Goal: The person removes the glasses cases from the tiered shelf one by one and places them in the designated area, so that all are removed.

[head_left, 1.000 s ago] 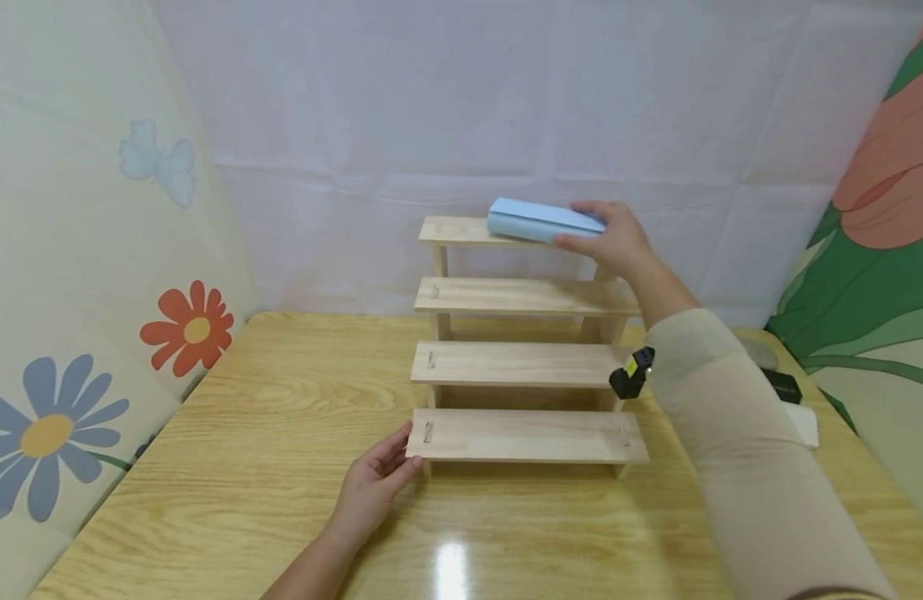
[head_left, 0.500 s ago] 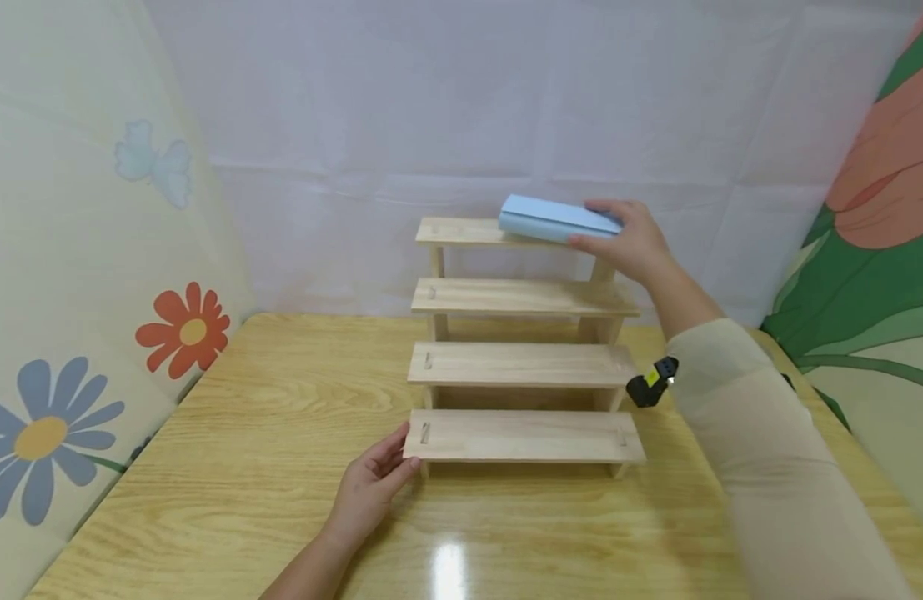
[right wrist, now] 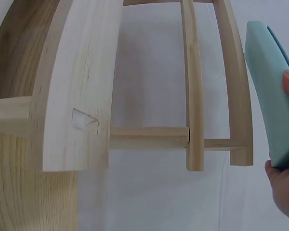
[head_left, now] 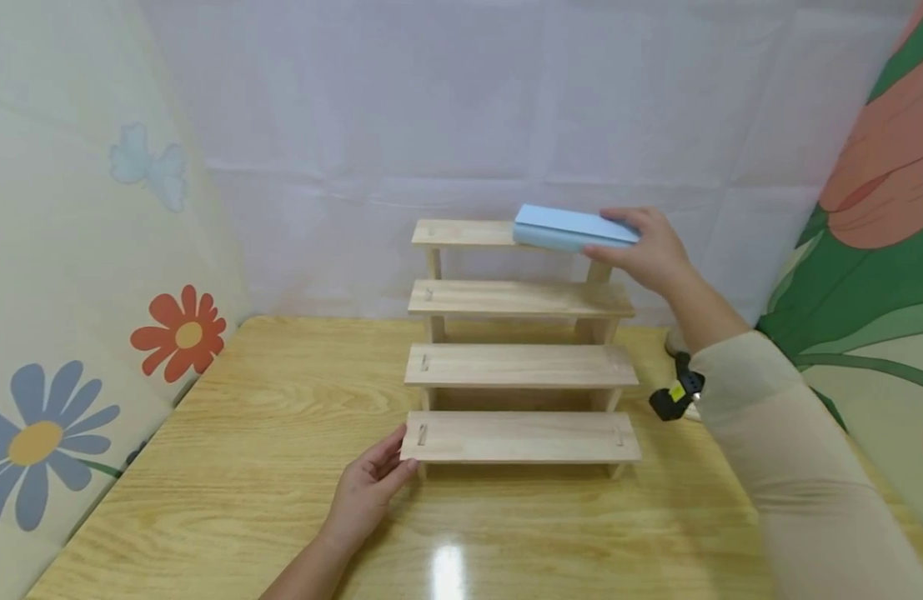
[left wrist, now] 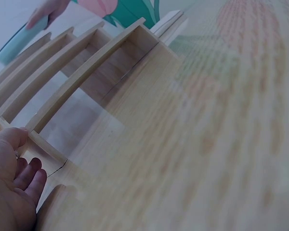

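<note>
A light blue glasses case (head_left: 574, 227) is held at its right end by my right hand (head_left: 649, 246), thumb in front and fingers behind. It lies level with the right part of the stand's top step; in the right wrist view a gap shows between the case (right wrist: 269, 91) and that board. The pale wooden stepped stand (head_left: 521, 367) has several boards rising toward the back. My left hand (head_left: 367, 492) grips the left end of the lowest board between thumb and fingers. The left wrist view shows its thumb at the board's corner, other fingers curled below.
The stand is on a wood-grain table (head_left: 281, 417) with a white cloth (head_left: 356, 100) hanging behind. Flower-patterned panels flank both sides. A black wrist camera (head_left: 677, 396) is strapped at my right sleeve. Partly hidden behind that arm are small objects at the table's right.
My right hand has moved right with the glasses case, and dipped slightly in the last half second. The left hand keeps its hold on the lowest board.
</note>
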Available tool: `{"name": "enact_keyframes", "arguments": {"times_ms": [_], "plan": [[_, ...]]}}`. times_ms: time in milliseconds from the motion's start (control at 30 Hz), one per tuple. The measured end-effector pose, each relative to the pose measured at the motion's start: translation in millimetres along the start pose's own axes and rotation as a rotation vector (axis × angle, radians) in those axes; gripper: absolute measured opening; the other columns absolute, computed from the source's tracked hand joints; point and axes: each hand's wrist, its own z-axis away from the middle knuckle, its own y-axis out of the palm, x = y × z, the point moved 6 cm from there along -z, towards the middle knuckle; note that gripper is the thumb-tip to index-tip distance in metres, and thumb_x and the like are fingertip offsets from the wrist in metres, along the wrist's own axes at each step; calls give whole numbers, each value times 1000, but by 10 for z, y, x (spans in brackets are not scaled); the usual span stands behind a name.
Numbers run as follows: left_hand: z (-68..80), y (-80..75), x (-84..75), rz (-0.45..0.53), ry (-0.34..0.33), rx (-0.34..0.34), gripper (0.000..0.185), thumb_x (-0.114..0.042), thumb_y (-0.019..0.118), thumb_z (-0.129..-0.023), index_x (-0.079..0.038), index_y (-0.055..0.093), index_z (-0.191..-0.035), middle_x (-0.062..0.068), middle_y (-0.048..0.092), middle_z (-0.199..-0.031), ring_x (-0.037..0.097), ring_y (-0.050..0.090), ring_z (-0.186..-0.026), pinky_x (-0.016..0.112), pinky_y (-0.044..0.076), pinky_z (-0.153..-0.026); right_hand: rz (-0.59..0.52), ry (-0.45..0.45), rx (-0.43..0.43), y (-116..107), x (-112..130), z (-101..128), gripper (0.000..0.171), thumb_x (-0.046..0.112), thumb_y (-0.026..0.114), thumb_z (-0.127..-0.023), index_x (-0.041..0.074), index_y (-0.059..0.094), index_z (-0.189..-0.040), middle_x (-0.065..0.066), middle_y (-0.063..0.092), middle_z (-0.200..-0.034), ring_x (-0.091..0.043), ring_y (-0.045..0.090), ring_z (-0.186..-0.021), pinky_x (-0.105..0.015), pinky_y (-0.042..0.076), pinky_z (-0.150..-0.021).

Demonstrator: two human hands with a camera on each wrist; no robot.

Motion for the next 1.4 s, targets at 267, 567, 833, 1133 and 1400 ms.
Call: {"name": "enact_keyframes", "arguments": {"times_ms": [267,567,833,1133,1400], "plan": [[-9,-5,-1,1,-4,5,53,-2,66,-91,1,49,-141,19,54,-142,10,63,-107,16,54,-87,9,0,-18,-76,-53,63,74,48,74,-84,19,46,-147,-19,39,-147,-37,41,-126,-55,38,-106],[-5,-8,-19,-11,3,17,53,-5,65,-92,1,47,-142,18,52,-143,17,62,-113,15,53,-88,14,14,-26,-172,-161,167,78,53,73,-83,20,44,-148,-18,36,-152,-39,39,-130,-59,36,-107],[-2,-11,-38,-24,8,14,53,-6,66,-92,1,47,-142,19,52,-143,21,62,-115,15,53,-89,25,30,-30,-244,-285,258,80,56,71,-83,21,43,-149,-18,35,-151,-39,39,-127,-58,37,-103],[-8,-8,-48,-21,7,24,54,-7,66,-92,1,47,-142,19,52,-143,-3,60,-100,12,52,-87,25,36,-34,-294,-372,363,79,53,71,-84,18,42,-149,-17,33,-153,-40,38,-128,-58,37,-103],[-14,0,-46,-29,0,11,52,-4,65,-92,2,48,-141,18,53,-142,13,62,-110,16,53,-89,37,64,-48,-353,-452,461,81,55,70,-85,17,41,-150,-20,32,-153,-42,37,-128,-61,36,-103]]}}
